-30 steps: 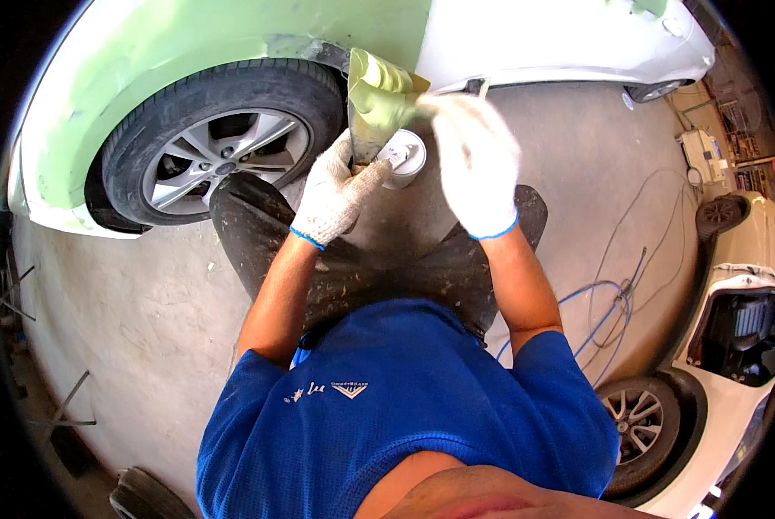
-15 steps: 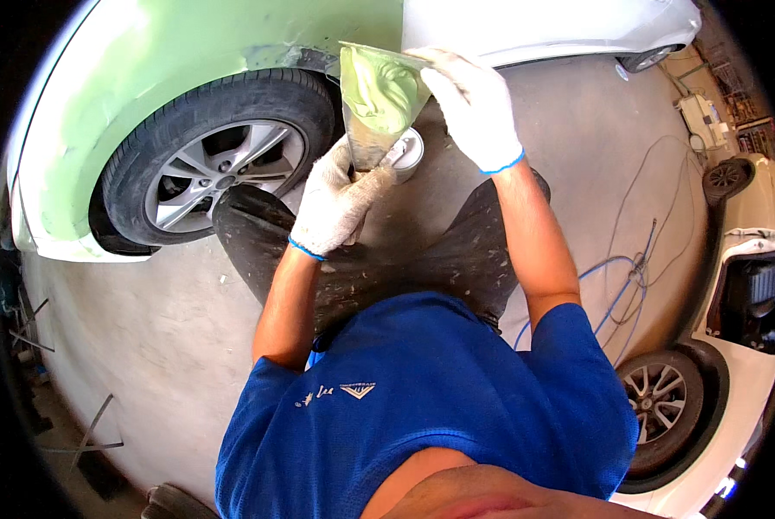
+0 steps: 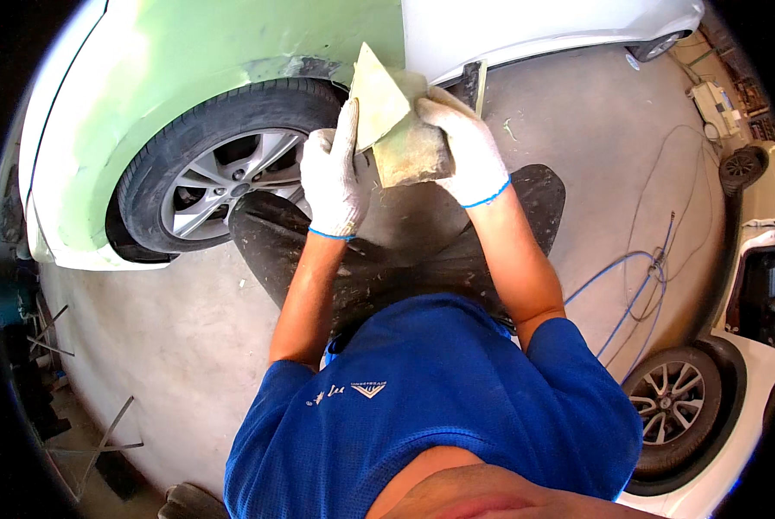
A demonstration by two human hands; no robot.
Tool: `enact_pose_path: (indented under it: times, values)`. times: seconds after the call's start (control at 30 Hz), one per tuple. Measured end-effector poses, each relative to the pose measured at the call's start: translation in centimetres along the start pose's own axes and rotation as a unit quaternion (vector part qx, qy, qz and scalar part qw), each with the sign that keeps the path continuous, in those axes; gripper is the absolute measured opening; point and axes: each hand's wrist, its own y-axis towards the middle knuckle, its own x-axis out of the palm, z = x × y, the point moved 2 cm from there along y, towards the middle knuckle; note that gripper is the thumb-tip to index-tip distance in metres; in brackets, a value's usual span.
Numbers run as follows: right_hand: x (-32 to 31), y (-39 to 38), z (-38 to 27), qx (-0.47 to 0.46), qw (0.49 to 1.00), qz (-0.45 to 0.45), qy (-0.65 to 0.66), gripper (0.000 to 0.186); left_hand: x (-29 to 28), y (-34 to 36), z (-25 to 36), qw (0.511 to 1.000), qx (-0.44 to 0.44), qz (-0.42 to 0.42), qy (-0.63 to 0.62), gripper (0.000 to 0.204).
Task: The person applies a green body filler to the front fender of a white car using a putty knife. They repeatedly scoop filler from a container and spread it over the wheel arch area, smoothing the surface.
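Observation:
My left hand, in a white knit glove with a blue cuff, is closed on a thin, pale green putty board; its visible part looks triangular as it tilts. In the same kind of glove, my right hand grips a flat, yellow-brown stained putty spreader. The two plates overlap in front of my knees, and the overlap hides where they touch. Little of the green putty's mass shows from this side. Close to both hands is the car's front wheel, below a green-coated fender.
A white car door adjoins the fender. A dark block with a pale edge is beyond my right hand. Blue hose lies coiled on the floor at right, beside another car's wheel. Metal stands are at left.
The board has turned, so its thick green putty no longer faces me. The spreader has come down across it with my right hand. The white can behind is now hidden.

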Motion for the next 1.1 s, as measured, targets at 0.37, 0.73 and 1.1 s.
enact_pose_path:
  times: [0.37,0.73,1.1]
  values:
    - [-1.1,0.5,-5.8,-0.341,0.875,0.142,-0.312,0.032,-0.8,-1.7,0.1,0.779,-0.384,-0.155,-0.470,0.034]
    - [-1.3,0.5,-5.8,-0.187,0.735,-0.019,-0.652,0.033,-2.5,-0.2,0.2,0.837,-0.319,-0.185,-0.405,0.037]
    - [-3.8,-1.0,-0.7,0.004,0.990,0.113,-0.090,0.035,-1.2,-1.5,-1.1,0.825,-0.351,-0.146,-0.418,0.027]
